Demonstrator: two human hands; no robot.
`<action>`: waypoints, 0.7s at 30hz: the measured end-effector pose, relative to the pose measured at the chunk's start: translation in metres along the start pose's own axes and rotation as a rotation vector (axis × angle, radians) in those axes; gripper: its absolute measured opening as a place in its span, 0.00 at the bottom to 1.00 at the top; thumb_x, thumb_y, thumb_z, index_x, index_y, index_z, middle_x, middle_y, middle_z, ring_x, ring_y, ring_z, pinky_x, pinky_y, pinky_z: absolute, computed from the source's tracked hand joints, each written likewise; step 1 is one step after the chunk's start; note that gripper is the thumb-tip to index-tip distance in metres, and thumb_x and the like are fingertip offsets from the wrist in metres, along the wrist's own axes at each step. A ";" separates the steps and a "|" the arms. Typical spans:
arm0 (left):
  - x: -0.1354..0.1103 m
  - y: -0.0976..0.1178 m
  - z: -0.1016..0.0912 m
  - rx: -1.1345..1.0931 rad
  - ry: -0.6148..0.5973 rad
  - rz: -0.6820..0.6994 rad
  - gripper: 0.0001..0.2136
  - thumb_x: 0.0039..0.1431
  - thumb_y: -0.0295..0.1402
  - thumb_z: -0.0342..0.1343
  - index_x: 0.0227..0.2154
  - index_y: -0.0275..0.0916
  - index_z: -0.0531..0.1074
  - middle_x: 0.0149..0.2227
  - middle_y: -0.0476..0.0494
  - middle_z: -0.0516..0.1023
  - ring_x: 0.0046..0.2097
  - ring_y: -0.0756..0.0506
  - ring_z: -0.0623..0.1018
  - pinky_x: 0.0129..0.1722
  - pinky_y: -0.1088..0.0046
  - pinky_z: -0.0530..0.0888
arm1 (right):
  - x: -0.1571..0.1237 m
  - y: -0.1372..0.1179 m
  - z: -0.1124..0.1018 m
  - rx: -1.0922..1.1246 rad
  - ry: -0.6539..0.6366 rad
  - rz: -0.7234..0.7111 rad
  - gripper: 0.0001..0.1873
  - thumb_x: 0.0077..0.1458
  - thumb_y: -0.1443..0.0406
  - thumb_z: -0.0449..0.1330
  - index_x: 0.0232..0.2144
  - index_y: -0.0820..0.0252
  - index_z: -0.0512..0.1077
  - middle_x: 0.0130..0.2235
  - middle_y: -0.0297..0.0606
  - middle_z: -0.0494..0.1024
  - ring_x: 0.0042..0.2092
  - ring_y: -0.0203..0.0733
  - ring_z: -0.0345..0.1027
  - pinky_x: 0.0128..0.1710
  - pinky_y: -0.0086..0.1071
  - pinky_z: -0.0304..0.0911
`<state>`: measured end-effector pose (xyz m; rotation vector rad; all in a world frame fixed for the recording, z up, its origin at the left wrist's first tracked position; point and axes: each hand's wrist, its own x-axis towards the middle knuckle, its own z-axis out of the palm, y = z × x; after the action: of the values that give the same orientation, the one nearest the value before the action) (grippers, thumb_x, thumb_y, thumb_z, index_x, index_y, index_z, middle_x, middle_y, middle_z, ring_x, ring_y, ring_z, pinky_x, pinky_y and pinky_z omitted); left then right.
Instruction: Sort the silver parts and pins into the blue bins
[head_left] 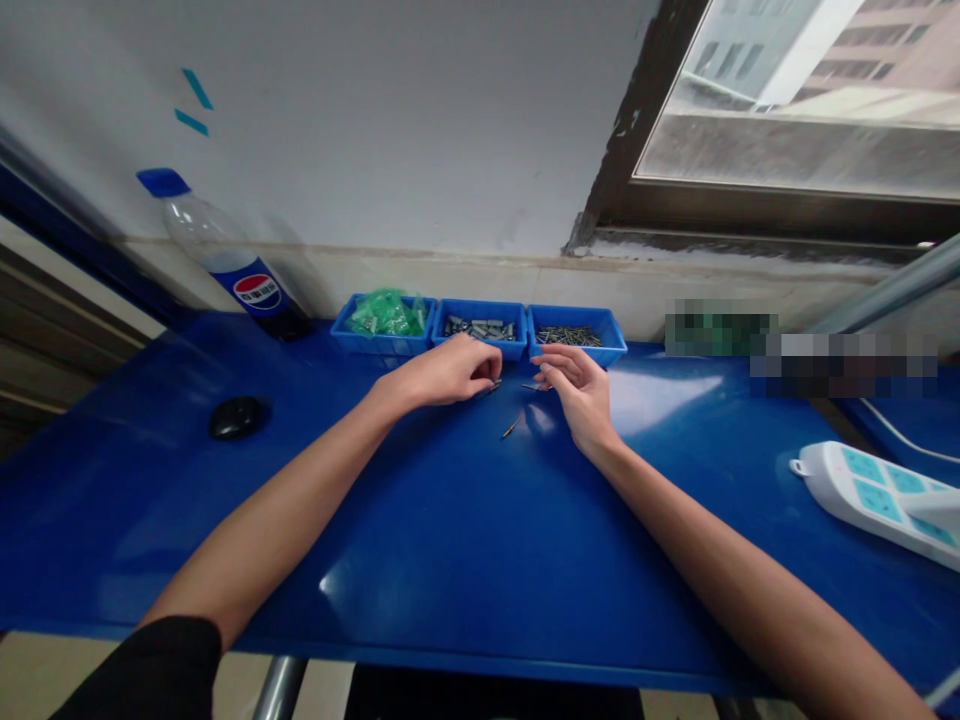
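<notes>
Left hand [448, 371]: thumb and fingers are pinching narrowly on a small metal piece [493, 386]
Right hand [583, 395]: fingers are curling half open, a slim metal pin [530, 387] sitting at their tips; cannot tell whether gripped
Loose pin [511, 427] is lying between the hands, slightly nearer, on the blue tabletop [450, 560]
Just beyond, three blue bins are standing in a row: left bin [382, 346] holding green plastic, middle bin [514, 350] grey metal cylinders, right bin [612, 354] thin metal pins
Farther left, a Pepsi bottle [256, 288] is standing; white power strip [847, 487] is lying right
</notes>
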<state>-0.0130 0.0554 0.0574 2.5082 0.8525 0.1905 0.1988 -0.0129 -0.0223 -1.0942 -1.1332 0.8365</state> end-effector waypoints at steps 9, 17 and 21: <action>0.001 0.008 0.001 -0.261 0.191 0.098 0.07 0.57 0.31 0.64 0.34 0.36 0.73 0.32 0.46 0.81 0.33 0.49 0.79 0.34 0.75 0.71 | -0.002 -0.003 -0.001 0.025 -0.179 0.045 0.18 0.57 0.55 0.68 0.47 0.55 0.79 0.36 0.36 0.85 0.35 0.41 0.77 0.39 0.37 0.72; 0.003 0.012 0.004 -0.310 0.181 0.102 0.07 0.60 0.33 0.63 0.36 0.36 0.73 0.33 0.45 0.82 0.34 0.49 0.80 0.34 0.76 0.72 | -0.001 -0.003 -0.001 0.042 -0.228 0.092 0.16 0.52 0.54 0.73 0.39 0.57 0.83 0.32 0.37 0.84 0.32 0.40 0.76 0.33 0.35 0.70; 0.004 0.010 0.007 -0.206 0.198 0.048 0.07 0.60 0.34 0.63 0.35 0.36 0.73 0.30 0.46 0.80 0.32 0.48 0.78 0.32 0.75 0.69 | 0.000 0.000 -0.001 0.022 -0.212 0.091 0.16 0.51 0.53 0.73 0.37 0.57 0.84 0.30 0.37 0.83 0.30 0.40 0.75 0.32 0.36 0.71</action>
<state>-0.0027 0.0482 0.0562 2.3443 0.8046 0.5231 0.2001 -0.0133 -0.0219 -1.0632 -1.2536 1.0534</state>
